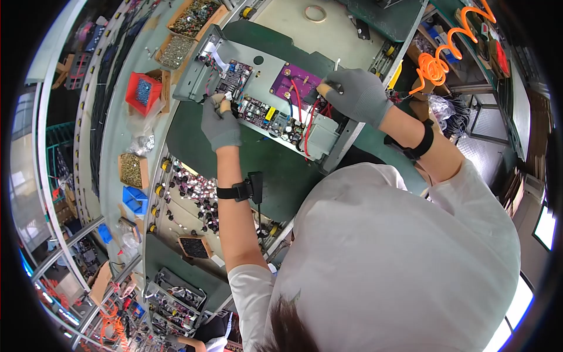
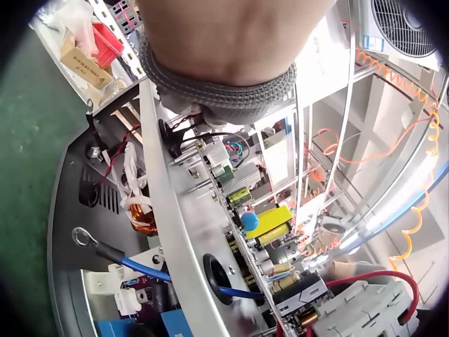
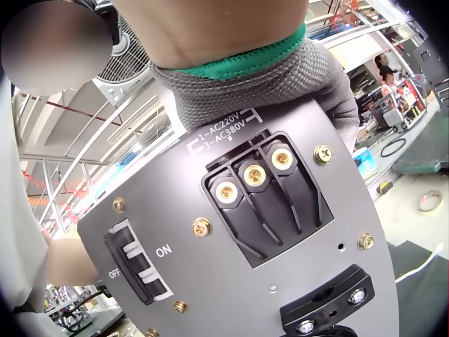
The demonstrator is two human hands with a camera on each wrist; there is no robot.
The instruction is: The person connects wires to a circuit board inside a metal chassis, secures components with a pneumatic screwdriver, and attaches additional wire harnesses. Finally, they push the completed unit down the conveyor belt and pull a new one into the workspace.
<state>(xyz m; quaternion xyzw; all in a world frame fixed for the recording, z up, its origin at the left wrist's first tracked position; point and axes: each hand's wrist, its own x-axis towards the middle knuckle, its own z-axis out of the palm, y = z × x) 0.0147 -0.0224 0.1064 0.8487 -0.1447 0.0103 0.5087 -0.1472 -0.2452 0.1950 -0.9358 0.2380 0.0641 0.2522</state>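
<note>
We find the grey chassis (image 1: 267,64) open, boards exposed, at the counter's (image 1: 264,170) worker-side edge. Left hand (image 1: 220,124): fingers pinching a white connector (image 1: 228,95). Right hand (image 1: 359,97): fingers bent, hold indeterminable. Only the right wrist view shows the ON/OFF switch (image 3: 137,261).

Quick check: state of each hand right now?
Left hand: closed, seemingly pinching a white connector.
Right hand: fingers bent near the red wires; whether it holds anything cannot be told.

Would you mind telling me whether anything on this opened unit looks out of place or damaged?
I see no clear damage. The blue cable stands out: its ring terminal sits unfastened beside the metal plate, though assembly may simply be unfinished.
</note>
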